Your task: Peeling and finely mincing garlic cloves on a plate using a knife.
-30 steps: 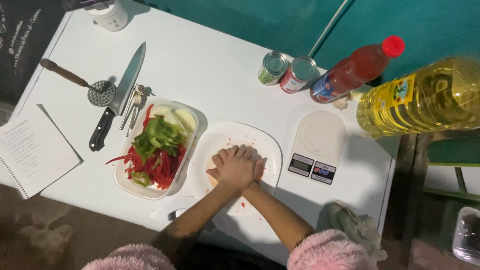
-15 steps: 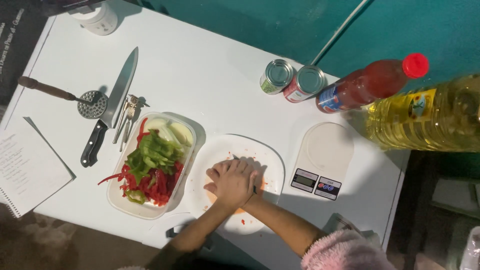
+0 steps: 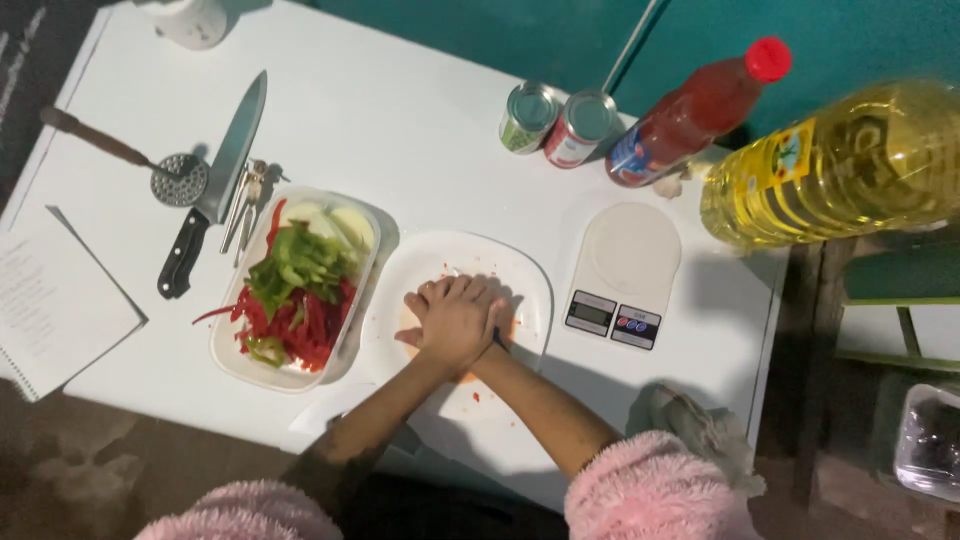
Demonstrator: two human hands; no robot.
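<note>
Right hand (image 3: 470, 325) lies over left hand (image 3: 432, 310), both pressed flat together on the white plate (image 3: 520, 280); whether they grip anything, cannot tell. Plate round, smeared orange-red. Just left of hands: tray of sliced vegetables (image 3: 297, 288).

hands (image 3: 455, 322) stacked, hiding whatever lies beneath; notebook (image 3: 55, 300) cut by left edge; writing unreadable

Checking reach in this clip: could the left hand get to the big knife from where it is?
Probably yes. The left hand lies with the right hand over the plate. The knife lies bare on the table, beyond the tray of cut vegetables, which is low enough to reach across.
</note>
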